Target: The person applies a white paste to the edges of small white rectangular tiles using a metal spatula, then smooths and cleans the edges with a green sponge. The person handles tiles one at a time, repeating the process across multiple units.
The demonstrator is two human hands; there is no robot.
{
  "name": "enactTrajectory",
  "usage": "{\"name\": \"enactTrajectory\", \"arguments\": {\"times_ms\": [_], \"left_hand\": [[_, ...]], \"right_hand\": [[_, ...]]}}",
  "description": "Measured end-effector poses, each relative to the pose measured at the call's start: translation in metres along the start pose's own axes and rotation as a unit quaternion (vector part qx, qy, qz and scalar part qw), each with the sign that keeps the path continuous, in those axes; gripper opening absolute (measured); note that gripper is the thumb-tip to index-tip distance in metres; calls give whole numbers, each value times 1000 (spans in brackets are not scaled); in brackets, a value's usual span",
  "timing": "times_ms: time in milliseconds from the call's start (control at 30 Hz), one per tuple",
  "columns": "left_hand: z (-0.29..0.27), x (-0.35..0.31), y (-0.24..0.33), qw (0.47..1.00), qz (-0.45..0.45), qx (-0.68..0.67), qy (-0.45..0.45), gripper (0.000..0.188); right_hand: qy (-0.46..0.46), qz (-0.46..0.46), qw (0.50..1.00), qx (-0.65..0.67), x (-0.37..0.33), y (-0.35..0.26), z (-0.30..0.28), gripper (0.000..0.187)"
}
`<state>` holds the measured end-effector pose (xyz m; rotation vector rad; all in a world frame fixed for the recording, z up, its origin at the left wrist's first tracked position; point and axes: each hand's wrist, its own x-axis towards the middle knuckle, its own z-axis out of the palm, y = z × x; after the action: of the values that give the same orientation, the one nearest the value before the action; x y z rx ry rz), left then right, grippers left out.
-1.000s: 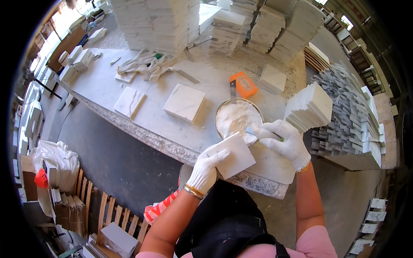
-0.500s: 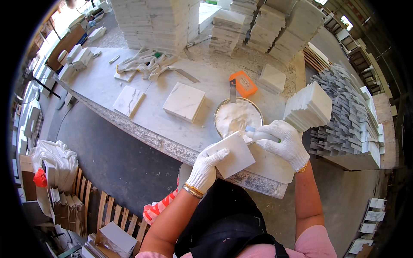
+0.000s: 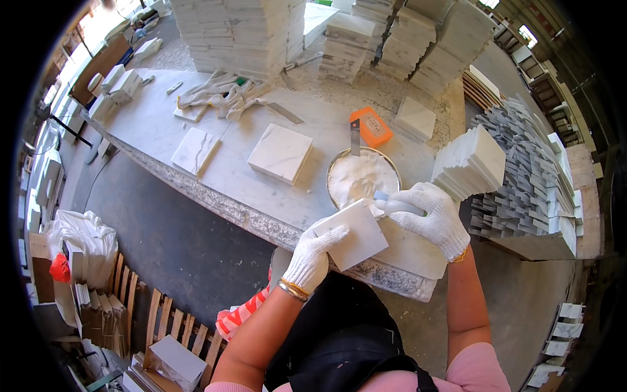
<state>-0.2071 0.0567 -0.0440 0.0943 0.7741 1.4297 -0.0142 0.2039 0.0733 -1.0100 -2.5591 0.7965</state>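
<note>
My left hand (image 3: 309, 260), in a white knitted glove, grips a square white marble tile (image 3: 360, 239) by its left edge, thumb on its face. The tile is tilted above the table's front edge. In my gloved right hand (image 3: 432, 219) is a putty knife (image 3: 394, 206) with a pale handle; its working end meets the tile's upper right edge and is mostly hidden. Just beyond the tile stands a round bowl (image 3: 329, 186) of white paste (image 3: 358, 175). A flat metal blade (image 3: 355, 136) leans on its far rim.
On the marble-topped table (image 3: 228, 186) lie two loose tiles (image 3: 281, 153) (image 3: 195, 151), spare gloves (image 3: 225, 95) and an orange box (image 3: 371, 127). A tile stack (image 3: 469, 162) stands right of my right hand. Tall tile stacks (image 3: 238, 36) rise behind; thin grey strips (image 3: 519, 173) crowd the right.
Almost nothing differs. The view shifts very slightly, while both hands, the tile and the putty knife keep their places.
</note>
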Motion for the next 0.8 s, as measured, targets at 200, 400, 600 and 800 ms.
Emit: {"name": "enactTrajectory", "arguments": {"times_ms": [200,400,600,800], "left_hand": [[0,0,0,1000,0,0,1,40],[0,0,0,1000,0,-5,0,40],[-2,1,-1,1000,-4,-1,3,40],[-2,1,-1,1000,-4,11,0,42]], "right_hand": [[-1,-7,1000,-1,0,1,0,37],[4,5,1000,9,1,-4,-1,35],[15,75,986,147,-2,0,-5,32],[144,132,939,282,9,30,-2,29]]}}
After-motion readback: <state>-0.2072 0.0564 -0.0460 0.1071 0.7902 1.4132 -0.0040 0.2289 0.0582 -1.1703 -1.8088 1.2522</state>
